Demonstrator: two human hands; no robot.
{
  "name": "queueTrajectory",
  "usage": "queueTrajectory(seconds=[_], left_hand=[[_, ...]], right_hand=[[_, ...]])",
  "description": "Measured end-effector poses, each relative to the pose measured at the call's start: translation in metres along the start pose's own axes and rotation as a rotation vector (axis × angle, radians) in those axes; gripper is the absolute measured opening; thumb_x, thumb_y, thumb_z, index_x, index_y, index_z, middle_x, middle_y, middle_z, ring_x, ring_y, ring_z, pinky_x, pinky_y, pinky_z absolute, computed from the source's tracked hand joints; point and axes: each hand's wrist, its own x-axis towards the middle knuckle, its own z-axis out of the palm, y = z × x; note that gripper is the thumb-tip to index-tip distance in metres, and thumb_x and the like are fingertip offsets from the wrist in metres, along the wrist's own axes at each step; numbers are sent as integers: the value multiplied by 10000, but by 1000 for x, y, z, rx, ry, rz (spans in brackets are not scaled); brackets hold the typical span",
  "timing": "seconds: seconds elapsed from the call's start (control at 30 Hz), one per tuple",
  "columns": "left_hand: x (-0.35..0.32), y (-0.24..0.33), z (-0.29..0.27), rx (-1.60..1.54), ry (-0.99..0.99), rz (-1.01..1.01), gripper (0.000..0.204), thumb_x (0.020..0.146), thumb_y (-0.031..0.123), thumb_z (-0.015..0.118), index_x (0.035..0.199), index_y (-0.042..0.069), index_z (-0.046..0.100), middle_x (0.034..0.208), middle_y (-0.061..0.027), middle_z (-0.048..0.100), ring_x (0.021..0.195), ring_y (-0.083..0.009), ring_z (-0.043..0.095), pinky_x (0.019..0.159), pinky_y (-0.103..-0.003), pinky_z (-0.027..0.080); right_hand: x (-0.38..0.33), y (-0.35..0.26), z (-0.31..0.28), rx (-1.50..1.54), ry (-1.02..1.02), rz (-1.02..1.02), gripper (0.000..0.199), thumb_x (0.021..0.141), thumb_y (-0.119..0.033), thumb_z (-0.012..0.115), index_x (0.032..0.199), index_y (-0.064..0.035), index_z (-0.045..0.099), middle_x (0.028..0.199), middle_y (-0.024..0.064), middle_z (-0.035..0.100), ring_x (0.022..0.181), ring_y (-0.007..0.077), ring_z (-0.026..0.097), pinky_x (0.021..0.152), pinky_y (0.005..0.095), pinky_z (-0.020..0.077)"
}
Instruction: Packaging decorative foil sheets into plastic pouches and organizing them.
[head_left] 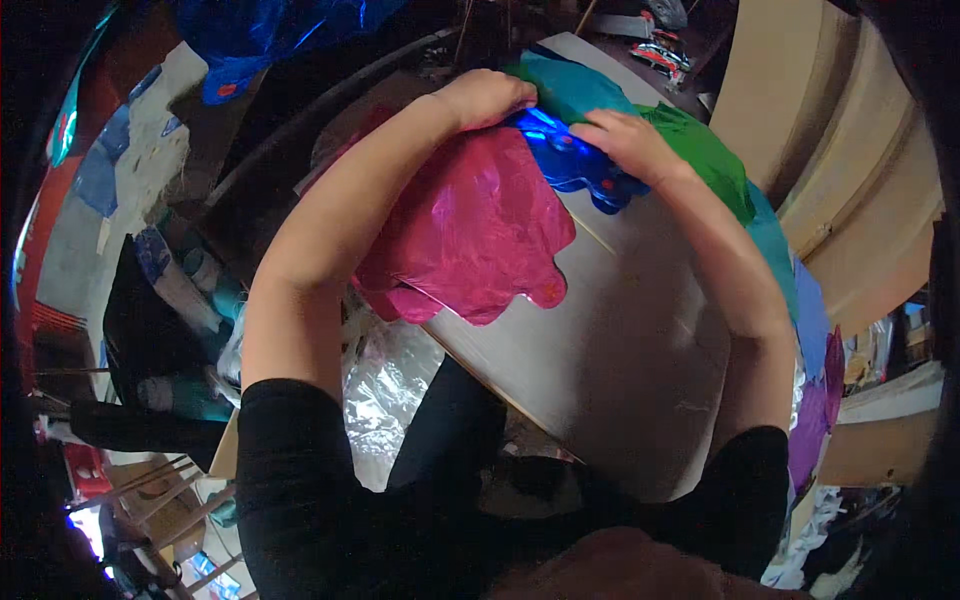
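A flat magenta foil balloon [470, 230] lies on a grey board [610, 350], partly hanging over its left edge. My left hand [485, 97] rests on the balloon's far edge, fingers curled down onto the foil. A shiny blue foil balloon [570, 155] lies just right of it, and my right hand [625, 140] presses flat on top of it. A teal foil sheet [575, 88] and a green foil sheet [705, 150] lie beyond and to the right of both hands.
More foil pieces in teal, blue and purple [815, 390] trail along the board's right edge. Clear silvery plastic [385, 385] lies below the board at left. Cardboard panels [850, 150] stand at right. A blue foil balloon [265, 35] lies at top left, cluttered goods at far left.
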Motion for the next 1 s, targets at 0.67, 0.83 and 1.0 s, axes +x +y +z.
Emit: queueTrajectory(seconds=[0.67, 0.83, 1.0], left_hand=[[-5, 0, 13, 28, 53, 123, 234, 932, 269, 504, 1053, 111, 626, 977, -158, 683, 903, -352, 660, 779, -447, 517], [-4, 1, 13, -17, 68, 39, 241, 933, 251, 506, 1063, 91, 628, 1015, -147, 673, 932, -357, 646, 791, -443, 513], [-3, 1, 13, -53, 105, 67, 264, 937, 249, 512, 1090, 68, 629, 1069, -145, 659, 981, -364, 628, 821, -442, 506]], right_hand=[[19, 1, -31, -122, -64, -134, 246, 804, -115, 563, 1042, -103, 623, 904, 100, 592, 897, 289, 616, 759, 388, 528], [22, -34, -25, 77, -139, 269, 193, 855, -173, 599, 1002, -69, 669, 902, 132, 604, 885, 331, 611, 762, 422, 510], [18, -19, -8, 11, -201, 338, 191, 866, -213, 601, 933, -54, 681, 891, 138, 620, 861, 348, 613, 757, 439, 501]])
